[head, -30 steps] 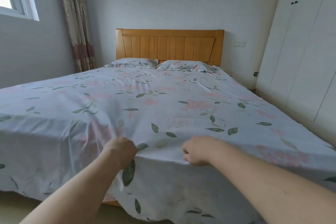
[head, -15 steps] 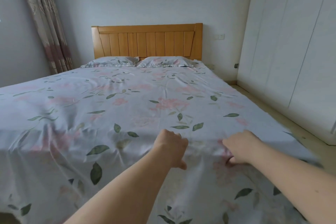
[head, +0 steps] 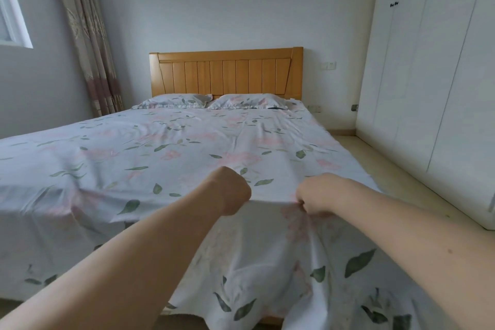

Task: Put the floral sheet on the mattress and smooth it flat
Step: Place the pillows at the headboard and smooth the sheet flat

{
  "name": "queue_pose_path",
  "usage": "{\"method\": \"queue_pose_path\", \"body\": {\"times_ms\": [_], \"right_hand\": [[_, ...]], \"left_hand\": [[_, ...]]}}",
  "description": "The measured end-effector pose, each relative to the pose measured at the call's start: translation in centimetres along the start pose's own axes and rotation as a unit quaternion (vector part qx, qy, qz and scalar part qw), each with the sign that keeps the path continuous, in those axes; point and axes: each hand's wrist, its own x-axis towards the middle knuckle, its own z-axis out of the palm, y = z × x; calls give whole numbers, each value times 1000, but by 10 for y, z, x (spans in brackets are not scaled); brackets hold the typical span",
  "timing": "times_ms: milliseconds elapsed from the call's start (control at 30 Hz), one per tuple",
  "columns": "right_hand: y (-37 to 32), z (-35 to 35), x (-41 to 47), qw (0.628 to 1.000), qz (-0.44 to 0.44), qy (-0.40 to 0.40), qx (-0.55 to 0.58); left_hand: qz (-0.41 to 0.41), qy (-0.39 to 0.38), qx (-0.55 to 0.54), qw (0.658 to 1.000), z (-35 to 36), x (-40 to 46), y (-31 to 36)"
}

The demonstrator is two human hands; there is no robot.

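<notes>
The floral sheet (head: 187, 158), white with pink flowers and green leaves, covers the whole mattress and hangs over its foot edge toward me. Shallow wrinkles run across its middle and left side. My left hand (head: 230, 190) is curled at the foot edge and grips the sheet there. About a hand's width to the right, my right hand (head: 318, 195) pinches the same edge, with cloth bunched under its fingers. Between the two hands the sheet is pulled taut along the edge. The mattress itself is hidden under the sheet.
Two matching floral pillows (head: 211, 100) lie against the wooden headboard (head: 226, 72). A white wardrobe (head: 439, 88) lines the right wall, with a strip of floor (head: 396, 177) between it and the bed. A curtain (head: 88, 43) and window (head: 10, 13) are at the left.
Both hands have shifted right along the foot edge toward the bed's right corner, gripping the sheet, and my view has turned with them.
</notes>
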Motion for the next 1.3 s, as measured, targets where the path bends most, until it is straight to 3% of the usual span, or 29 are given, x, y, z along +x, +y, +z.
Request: {"method": "queue_pose_path", "body": {"times_ms": [433,533,633,767,833,900,1033,1300], "right_hand": [[-20,37,-3,999,-27,-14,-29],[-13,58,-7,999,-30,-41,-6],[17,81,-14,999,23,-40,-1],[71,107,-27,989,138,-40,21],[81,120,-30,992,123,-38,-7],[82,131,-30,995,70,-32,-59],[86,127,-27,997,17,-46,-54],[92,117,-38,997,23,-51,-48]], "left_hand": [[22,-14,51,998,23,-8,36],[29,-74,65,995,33,-4,53],[14,-118,59,991,31,6,65],[20,-6,-9,1000,3,31,83],[29,36,-46,998,-8,45,102],[28,46,-36,998,-17,58,122],[62,21,-5,998,-31,68,124],[101,8,17,995,-63,59,114]]}}
